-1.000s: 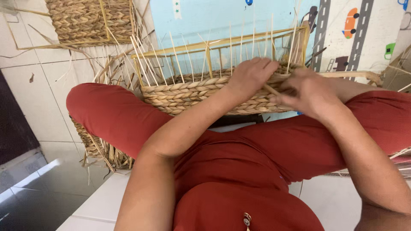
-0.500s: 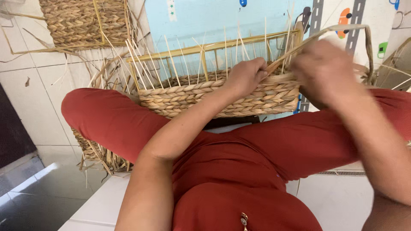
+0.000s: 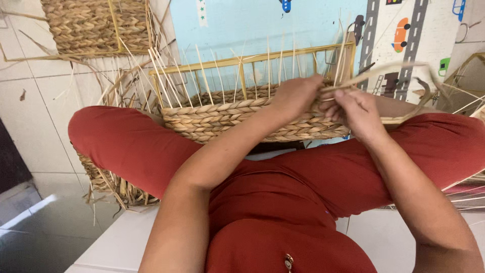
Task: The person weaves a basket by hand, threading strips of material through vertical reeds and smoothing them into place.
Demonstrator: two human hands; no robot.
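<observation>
A half-woven basket point(image 3: 227, 119) of braided straw on a yellow wire frame point(image 3: 242, 61) rests between my crossed legs in red trousers. Thin upright stakes stick up from its woven wall. My left hand point(image 3: 295, 96) presses on the basket's top edge at its right end. My right hand point(image 3: 356, 111) is just beside it, pinching a long flat straw strand point(image 3: 389, 71) that loops out to the right. Both hands touch at the basket's right corner.
A finished woven basket point(image 3: 96, 25) lies at the top left on white floor tiles. A light blue play mat point(image 3: 303, 25) with printed roads and cars lies behind the basket. Loose straw point(image 3: 111, 182) sits under my left knee. More wire frame pieces point(image 3: 467, 76) are at the right edge.
My right hand came down from its raised position and moved back beside my left hand at the basket's rim, pulling the straw strand tighter. My left hand stayed on the rim.
</observation>
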